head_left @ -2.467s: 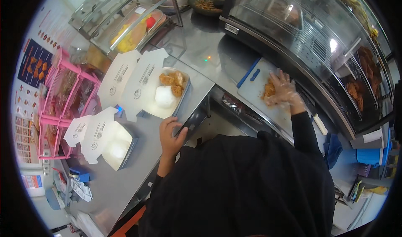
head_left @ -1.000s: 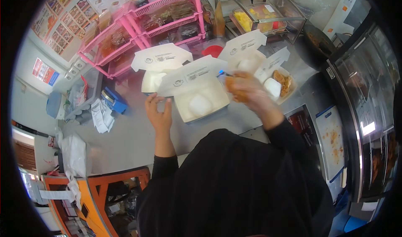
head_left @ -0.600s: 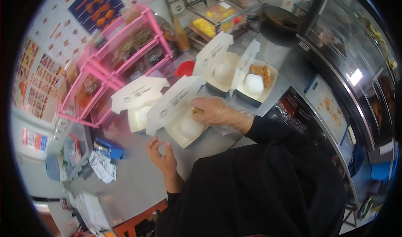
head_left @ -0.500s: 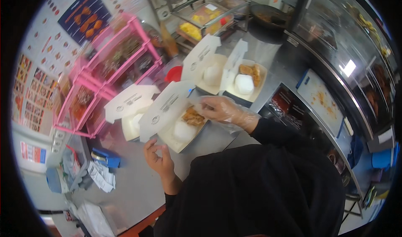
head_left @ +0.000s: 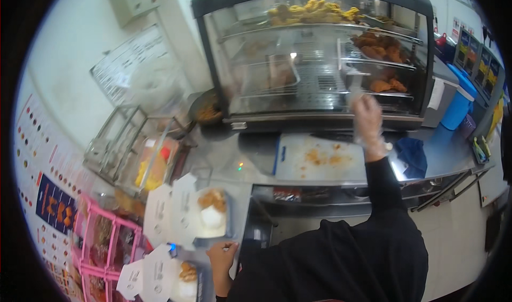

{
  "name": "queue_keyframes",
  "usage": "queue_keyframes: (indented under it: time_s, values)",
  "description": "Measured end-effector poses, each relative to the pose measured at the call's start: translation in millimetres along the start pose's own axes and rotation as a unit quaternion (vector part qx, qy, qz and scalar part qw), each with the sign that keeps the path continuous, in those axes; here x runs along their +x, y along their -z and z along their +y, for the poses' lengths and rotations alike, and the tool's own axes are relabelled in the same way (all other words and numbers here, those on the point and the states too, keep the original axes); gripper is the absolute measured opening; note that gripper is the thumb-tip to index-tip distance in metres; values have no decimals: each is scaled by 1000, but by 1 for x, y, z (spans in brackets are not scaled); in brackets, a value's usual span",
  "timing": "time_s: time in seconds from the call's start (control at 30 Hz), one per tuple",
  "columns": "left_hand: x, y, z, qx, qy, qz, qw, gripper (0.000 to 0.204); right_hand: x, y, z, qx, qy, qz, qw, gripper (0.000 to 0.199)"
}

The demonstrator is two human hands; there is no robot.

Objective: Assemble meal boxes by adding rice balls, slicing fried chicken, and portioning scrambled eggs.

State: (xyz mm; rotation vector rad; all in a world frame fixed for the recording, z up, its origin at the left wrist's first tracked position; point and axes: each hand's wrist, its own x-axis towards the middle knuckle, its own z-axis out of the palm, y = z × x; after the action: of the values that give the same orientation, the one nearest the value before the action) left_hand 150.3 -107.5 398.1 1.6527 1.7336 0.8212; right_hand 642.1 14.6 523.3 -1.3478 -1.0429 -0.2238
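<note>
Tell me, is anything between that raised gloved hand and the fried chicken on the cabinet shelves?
The right hand is raised at the front of the glass warming cabinet. The fried chicken pieces lie on a wire shelf just beyond it; whether glass separates them is unclear.

The right hand (head_left: pixel 367 115), in a clear glove, reaches up to the glass warming cabinet (head_left: pixel 320 57) holding fried pieces, above a white cutting board (head_left: pixel 320 160). The left hand (head_left: pixel 223 253) rests on the table (head_left: pixel 242 195) beside an open white meal box (head_left: pixel 210 219) with rice and fried chicken.
</note>
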Motion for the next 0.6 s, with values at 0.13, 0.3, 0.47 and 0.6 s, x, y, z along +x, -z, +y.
queue_keyframes:
  time_s: [0.13,0.3,0.47,0.6]
  values:
    - [43,-75,34,80,85,-50,992,38,151,50,17,-366,433,105,817,24]
    - [90,-161,55,-96,25,-8,995,47,287,26,29,-470,506,-66,720,40]
    - [93,-195,125,-39,49,4,998,49,411,-58,64,-414,224,-299,830,59]
    - [85,-206,128,-74,76,16,994,54,392,-71,23,-483,71,-420,765,62]
